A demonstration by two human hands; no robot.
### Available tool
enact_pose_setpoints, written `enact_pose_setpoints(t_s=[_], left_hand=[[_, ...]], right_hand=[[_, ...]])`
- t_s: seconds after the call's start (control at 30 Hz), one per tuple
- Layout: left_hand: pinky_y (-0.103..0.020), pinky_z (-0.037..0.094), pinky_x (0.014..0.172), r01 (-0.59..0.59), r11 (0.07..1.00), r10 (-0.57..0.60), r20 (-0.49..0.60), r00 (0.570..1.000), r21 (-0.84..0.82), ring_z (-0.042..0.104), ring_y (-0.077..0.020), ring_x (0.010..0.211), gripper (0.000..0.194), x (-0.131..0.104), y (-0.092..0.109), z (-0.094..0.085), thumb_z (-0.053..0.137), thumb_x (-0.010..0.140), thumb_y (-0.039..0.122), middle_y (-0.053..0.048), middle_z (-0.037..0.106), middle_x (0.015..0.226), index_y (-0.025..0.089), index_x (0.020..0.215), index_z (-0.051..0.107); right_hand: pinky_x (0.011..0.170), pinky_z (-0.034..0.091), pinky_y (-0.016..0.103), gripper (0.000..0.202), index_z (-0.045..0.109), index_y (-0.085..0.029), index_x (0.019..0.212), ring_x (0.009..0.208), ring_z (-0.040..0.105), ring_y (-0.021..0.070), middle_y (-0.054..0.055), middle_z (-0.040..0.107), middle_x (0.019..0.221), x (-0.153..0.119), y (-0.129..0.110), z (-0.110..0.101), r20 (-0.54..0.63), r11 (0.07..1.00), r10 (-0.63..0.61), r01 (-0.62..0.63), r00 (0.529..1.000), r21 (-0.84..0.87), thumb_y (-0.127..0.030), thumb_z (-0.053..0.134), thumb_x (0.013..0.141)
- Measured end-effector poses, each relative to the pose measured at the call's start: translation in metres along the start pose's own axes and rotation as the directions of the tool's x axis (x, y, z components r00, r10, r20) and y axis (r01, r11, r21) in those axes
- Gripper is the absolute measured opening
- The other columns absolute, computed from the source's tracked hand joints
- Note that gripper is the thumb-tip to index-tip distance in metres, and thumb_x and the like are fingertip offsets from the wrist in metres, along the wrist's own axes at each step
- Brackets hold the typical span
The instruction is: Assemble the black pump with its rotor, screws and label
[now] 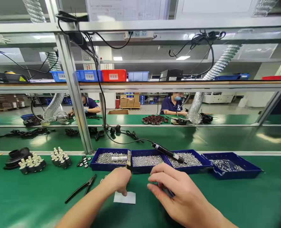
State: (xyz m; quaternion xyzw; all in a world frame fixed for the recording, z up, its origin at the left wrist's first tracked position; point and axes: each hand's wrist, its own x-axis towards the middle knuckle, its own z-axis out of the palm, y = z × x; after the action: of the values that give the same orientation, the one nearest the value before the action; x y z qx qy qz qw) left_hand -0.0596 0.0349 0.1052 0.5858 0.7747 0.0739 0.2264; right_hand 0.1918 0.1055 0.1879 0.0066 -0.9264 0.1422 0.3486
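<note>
Nearest the camera, both forearms enter from the bottom edge and meet at lower centre of the frame over the green bench (16, 199). At far left of the bench sit black moulded parts (15, 156), then two clusters of white-and-black connectors (32, 163), then black pliers (82, 188) lying diagonally, handles toward lower left.

Left hand (119, 180): fingers curled downward, fingertips pressing on the upper edge of a small white slip (126, 199) that lies flat on the bench, its long axis running left to right. This hand is the nearer of the two to the slip and is in contact with it; whether it also pinches anything small cannot be determined.

Right hand (176, 193): just right of the slip and clear of it, fingers partly closed around a thin dark item (167, 191), largely hidden, its visible end pointing lower right. What the item is cannot be determined.

Directly behind the hands, mid-frame, stands a row of four blue trays (245, 172) holding metal screws. An electric screwdriver (167, 153) lies across the middle trays, tip toward the right, cable running back to the upper left.

Beyond, in the upper half of the frame, two persons in dark shirts work at the far side of the line.
</note>
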Motion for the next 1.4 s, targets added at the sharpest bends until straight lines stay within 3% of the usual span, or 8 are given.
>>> enact_pose_setpoints(t_s=[0.17, 0.33, 0.47, 0.63, 0.77, 0.97, 1.13, 1.4], left_hand=[[-0.060, 0.052, 0.089, -0.041, 0.997, 0.028, 0.177, 0.984, 0.069, 0.065, -0.0385, 0.073, 0.048, 0.017, 0.011, 0.023, 0.077, 0.041, -0.009, 0.003, 0.030, 0.044, 0.019, 0.041, 0.038], [-0.035, 0.048, 0.071, -0.201, 0.899, 0.282, 0.164, 0.945, -0.388, 0.060, -0.0212, 0.071, 0.018, 0.010, 0.011, -0.004, 0.066, 0.066, 0.024, -0.003, 0.059, 0.075, 0.019, 0.083, 0.060], [-0.024, 0.041, 0.060, -0.173, 0.645, 0.438, 0.175, 0.882, -0.744, 0.055, -0.0117, 0.064, 0.039, -0.004, 0.020, -0.024, 0.058, 0.075, 0.039, 0.000, 0.053, 0.080, 0.020, 0.107, 0.049], [-0.021, 0.036, 0.051, 0.042, 0.313, 0.487, 0.198, 0.851, -0.949, 0.055, -0.0093, 0.054, 0.048, -0.022, 0.045, -0.014, 0.082, 0.076, 0.030, -0.001, 0.060, 0.072, 0.016, 0.112, 0.054], [-0.020, 0.034, 0.048, 0.034, 0.346, 0.422, 0.187, 0.887, -0.938, 0.058, -0.0115, 0.052, 0.059, -0.026, 0.059, -0.002, 0.093, 0.069, 0.041, -0.003, 0.064, 0.070, 0.015, 0.107, 0.056], [-0.028, 0.048, 0.070, -0.210, 0.397, 0.320, -0.080, 0.944, -0.893, 0.064, -0.0214, 0.086, 0.074, -0.027, 0.061, -0.009, 0.070, 0.081, 0.084, -0.012, 0.068, 0.092, 0.011, 0.094, 0.066], [-0.032, 0.047, 0.083, -0.485, 0.695, 0.340, -0.351, 0.872, -0.531, 0.060, -0.0237, 0.088, 0.046, -0.029, 0.054, 0.001, 0.074, 0.091, 0.063, -0.009, 0.069, 0.091, 0.017, 0.096, 0.076], [-0.027, 0.049, 0.080, -0.673, 0.564, 0.316, -0.628, 0.712, -0.479, 0.064, -0.0193, 0.084, 0.029, -0.049, 0.078, 0.018, 0.074, 0.094, 0.053, -0.006, 0.069, 0.088, 0.025, 0.088, 0.079]], right_hand=[[0.075, 0.068, 0.044, 0.013, 0.071, -0.020, 0.106, 0.090, 0.073, 0.0291, 0.017, 0.074, 0.106, -0.047, -0.010, 0.029, 0.035, 0.954, -0.142, 0.146, 0.989, -0.261, -0.028, 0.072, 0.095], [0.088, 0.069, 0.045, 0.028, 0.073, -0.016, 0.113, 0.099, 0.077, 0.0295, 0.014, 0.079, 0.112, -0.086, 0.033, 0.043, 0.172, 0.789, -0.368, 0.405, 0.914, -0.462, -0.007, 0.058, 0.092], [0.095, 0.065, 0.048, 0.029, 0.070, -0.021, 0.120, 0.110, 0.073, 0.0297, 0.014, 0.075, 0.118, -0.091, 0.050, 0.042, -0.164, 0.901, -0.189, 0.105, 0.968, -0.420, -0.008, 0.062, 0.095], [0.075, 0.062, 0.029, 0.035, 0.064, -0.026, 0.129, 0.095, 0.071, 0.0192, 0.009, 0.069, 0.125, -0.074, 0.015, 0.062, -0.418, 0.961, 0.275, -0.237, 0.866, 0.143, -0.021, 0.071, 0.095], [0.070, 0.052, 0.027, 0.017, 0.073, -0.024, 0.111, 0.077, 0.063, 0.0154, 0.002, 0.070, 0.093, -0.062, 0.000, 0.072, -0.263, 0.846, 0.488, -0.376, 0.832, 0.378, -0.032, 0.073, 0.096], [0.071, 0.049, 0.030, 0.038, 0.074, -0.023, 0.123, 0.078, 0.059, 0.0186, 0.005, 0.070, 0.093, -0.072, 0.015, 0.073, -0.224, 0.656, 0.725, -0.555, 0.651, 0.512, -0.051, 0.071, 0.097], [0.077, 0.054, 0.031, 0.036, 0.074, -0.028, 0.129, 0.086, 0.063, 0.0185, 0.008, 0.069, 0.118, -0.078, 0.014, 0.071, -0.313, 0.741, 0.654, -0.499, 0.689, 0.450, -0.042, 0.072, 0.096], [0.100, 0.052, 0.032, 0.021, 0.076, -0.029, 0.114, 0.114, 0.062, 0.0209, 0.008, 0.062, 0.126, -0.075, 0.003, 0.062, -0.361, 0.802, 0.564, -0.388, 0.742, 0.455, -0.043, 0.065, 0.103]])
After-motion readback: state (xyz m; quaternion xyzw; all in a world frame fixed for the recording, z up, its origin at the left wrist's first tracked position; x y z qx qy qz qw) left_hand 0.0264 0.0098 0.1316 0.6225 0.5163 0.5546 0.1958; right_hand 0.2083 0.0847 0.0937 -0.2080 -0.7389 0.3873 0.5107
